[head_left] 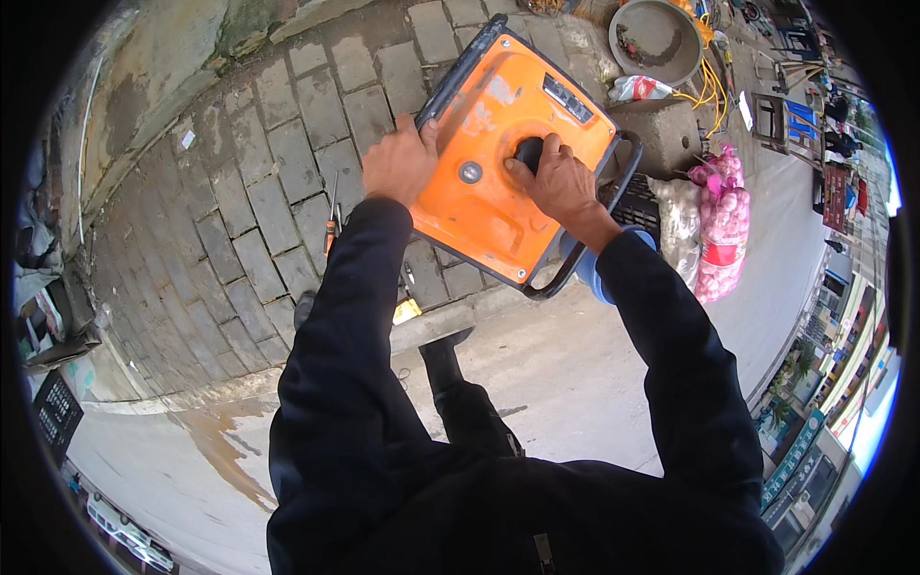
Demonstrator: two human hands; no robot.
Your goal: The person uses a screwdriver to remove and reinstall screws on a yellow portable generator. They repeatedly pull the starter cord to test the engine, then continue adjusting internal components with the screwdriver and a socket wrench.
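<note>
A portable generator (513, 225) with an orange tank top and black tubular frame stands on the paving before me. My left hand (398, 165) is closed round the frame bar along its left side, thumb over the edge of the tank. On top, my right hand (559, 182) grips the black fuel cap (528, 151), which its fingers partly cover. A round gauge (470, 172) sits left of the cap. An orange-handled screwdriver (331, 233) lies on the bricks left of the generator. Near the kerb is a tool with a yellow handle (406, 310).
Right of the generator are a blue bucket (599, 280), partly behind my forearm, and a pink net bag (725, 235) of pale round produce. Beyond stand a round grey basin (671, 72) and a yellow cord (711, 88). The kerb edge (494, 305) runs just before my feet.
</note>
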